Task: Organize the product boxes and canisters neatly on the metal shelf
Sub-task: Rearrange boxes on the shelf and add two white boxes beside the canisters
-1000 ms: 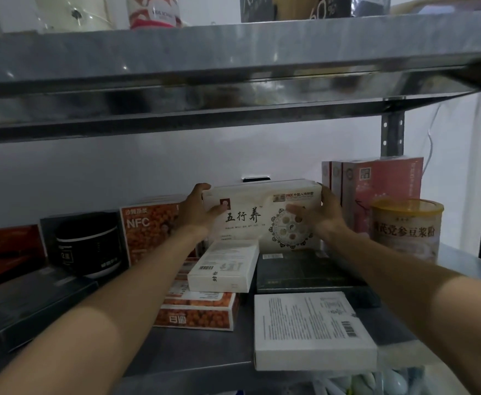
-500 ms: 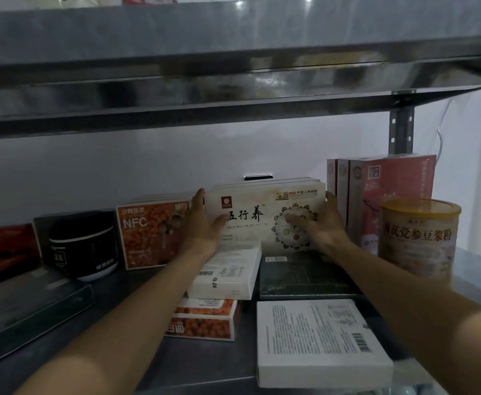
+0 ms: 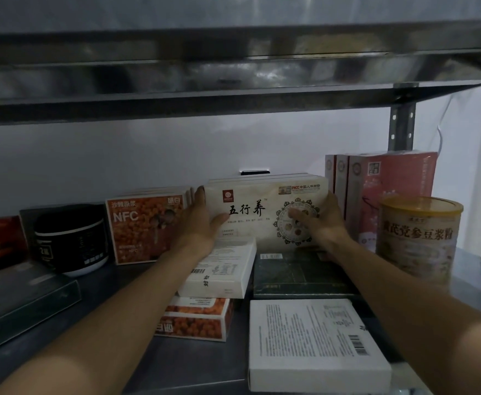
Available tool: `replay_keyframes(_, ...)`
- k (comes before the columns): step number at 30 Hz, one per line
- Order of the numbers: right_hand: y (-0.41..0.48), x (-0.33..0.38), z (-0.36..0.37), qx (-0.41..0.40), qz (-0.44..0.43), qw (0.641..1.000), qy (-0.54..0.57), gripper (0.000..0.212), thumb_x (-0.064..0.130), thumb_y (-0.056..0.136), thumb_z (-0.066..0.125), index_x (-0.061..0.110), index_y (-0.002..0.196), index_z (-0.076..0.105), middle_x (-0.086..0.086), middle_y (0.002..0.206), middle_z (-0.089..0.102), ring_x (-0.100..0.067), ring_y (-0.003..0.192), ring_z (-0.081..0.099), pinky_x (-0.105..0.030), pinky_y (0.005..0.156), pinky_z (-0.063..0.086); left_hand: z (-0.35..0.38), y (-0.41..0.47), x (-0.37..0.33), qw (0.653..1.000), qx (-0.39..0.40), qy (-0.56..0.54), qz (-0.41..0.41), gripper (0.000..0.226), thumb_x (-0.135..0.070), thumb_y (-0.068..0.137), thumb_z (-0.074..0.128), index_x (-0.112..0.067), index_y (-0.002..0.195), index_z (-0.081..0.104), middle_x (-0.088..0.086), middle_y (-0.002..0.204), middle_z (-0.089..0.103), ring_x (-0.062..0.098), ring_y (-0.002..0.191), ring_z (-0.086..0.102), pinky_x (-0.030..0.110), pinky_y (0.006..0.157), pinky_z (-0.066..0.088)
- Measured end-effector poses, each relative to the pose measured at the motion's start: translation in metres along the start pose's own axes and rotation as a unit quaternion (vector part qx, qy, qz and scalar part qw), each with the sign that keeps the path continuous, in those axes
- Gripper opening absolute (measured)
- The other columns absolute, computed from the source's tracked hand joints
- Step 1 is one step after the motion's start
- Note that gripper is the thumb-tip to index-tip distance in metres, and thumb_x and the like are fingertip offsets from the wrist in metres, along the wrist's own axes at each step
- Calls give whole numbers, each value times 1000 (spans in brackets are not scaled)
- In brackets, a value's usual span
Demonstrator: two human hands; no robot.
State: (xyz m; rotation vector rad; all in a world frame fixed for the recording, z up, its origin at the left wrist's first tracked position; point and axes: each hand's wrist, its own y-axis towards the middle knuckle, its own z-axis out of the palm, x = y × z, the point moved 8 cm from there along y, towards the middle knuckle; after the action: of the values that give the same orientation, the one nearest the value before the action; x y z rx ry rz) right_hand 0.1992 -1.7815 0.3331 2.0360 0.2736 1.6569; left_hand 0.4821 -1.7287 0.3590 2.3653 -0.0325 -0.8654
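Observation:
A cream box with black Chinese characters stands upright at the back of the metal shelf, between an orange NFC box and pink boxes. My left hand grips its left edge, thumb on the front. On the right edge, my right hand holds it the same way. A gold-lidded canister stands at the right and a black canister at the left.
A white box lies on a flat orange box under my left wrist. A dark green box and a white box lie flat in front. A dark flat box sits left. The upper shelf hangs low overhead.
Both hands have lowered the cream box and pushed it back into the row between the orange and pink boxes. My head has moved closer and lower.

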Motion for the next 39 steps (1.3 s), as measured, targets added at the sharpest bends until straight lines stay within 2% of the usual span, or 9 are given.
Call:
replay_keyframes(5, -5, 5, -1, -7, 4, 1000, 4, 91, 56, 45, 82, 17, 122, 54, -4, 110, 70, -23, 97, 70, -45, 79, 61, 2, 1, 1, 1000, 2, 19, 2, 71, -46, 88, 62, -31, 144, 21, 5, 153, 36, 28, 133, 45, 50, 103, 44)
replay_keyframes(10, -6, 6, -3, -25, 14, 1000, 5, 69, 22, 71, 86, 14, 127, 47, -7, 116, 66, -25, 103, 66, -43, 84, 59, 3, 3, 2, 999, -1, 54, 2, 72, -49, 90, 59, -29, 147, 19, 7, 156, 31, 30, 137, 39, 50, 105, 42)
replay_keyframes(20, -11, 11, -5, -36, 35, 999, 13, 64, 17, 76, 84, 14, 124, 42, -7, 122, 62, -25, 109, 62, -46, 88, 57, -4, -6, -8, 999, -4, 37, 1, 68, -42, 90, 61, -23, 144, 24, 5, 146, 45, 28, 128, 47, 46, 102, 44)
replay_keyframes(24, -17, 17, -9, -57, 44, 997, 40, 80, 12, 70, 87, 13, 134, 39, 0, 115, 60, -19, 107, 59, -35, 88, 53, -8, -5, -8, 999, -8, 28, -13, 62, -43, 88, 64, -21, 138, 35, 3, 142, 48, 28, 125, 51, 44, 101, 45)
replay_keyframes(28, -21, 29, -18, -94, 17, 995, -24, 89, 21, 60, 93, 12, 132, 42, -2, 118, 60, -19, 106, 61, -31, 87, 52, -14, 0, -2, 998, 35, 3, -52, 72, -45, 86, 65, -16, 145, 35, 5, 151, 40, 27, 130, 48, 47, 103, 45)
replay_keyframes(34, -52, 76, -26, -153, -103, 960, -210, 79, 29, 71, 84, 8, 134, 41, -10, 139, 40, -28, 126, 43, -44, 103, 44, -36, -28, -12, 998, 56, 2, -24, 63, -43, 86, 65, -18, 141, 46, 2, 138, 55, 20, 121, 54, 40, 103, 46)
replay_keyframes(36, -62, 85, -26, -126, -74, 973, -178, 66, 29, 77, 80, 10, 131, 47, -9, 137, 43, -24, 121, 46, -32, 96, 45, -42, -51, -23, 997, 70, 27, 17, 56, -40, 90, 63, -15, 139, 50, 2, 138, 55, 19, 121, 53, 33, 104, 43)
replay_keyframes(38, -77, 93, -21, -53, -52, 985, -153, 53, 33, 83, 76, 13, 127, 54, -5, 133, 51, -14, 110, 50, -14, 81, 41, -46, -77, -37, 992, 106, 40, 57, 57, -43, 91, 60, -16, 140, 48, 1, 143, 50, 19, 128, 48, 28, 102, 36)
replay_keyframes(39, -88, 98, -18, -8, -54, 987, -149, 51, 36, 84, 75, 14, 125, 57, -2, 130, 55, -11, 108, 51, -12, 80, 39, -45, -88, -40, 987, 134, 40, 74, 60, -47, 91, 59, -19, 142, 46, 0, 146, 46, 19, 131, 44, 28, 102, 34)
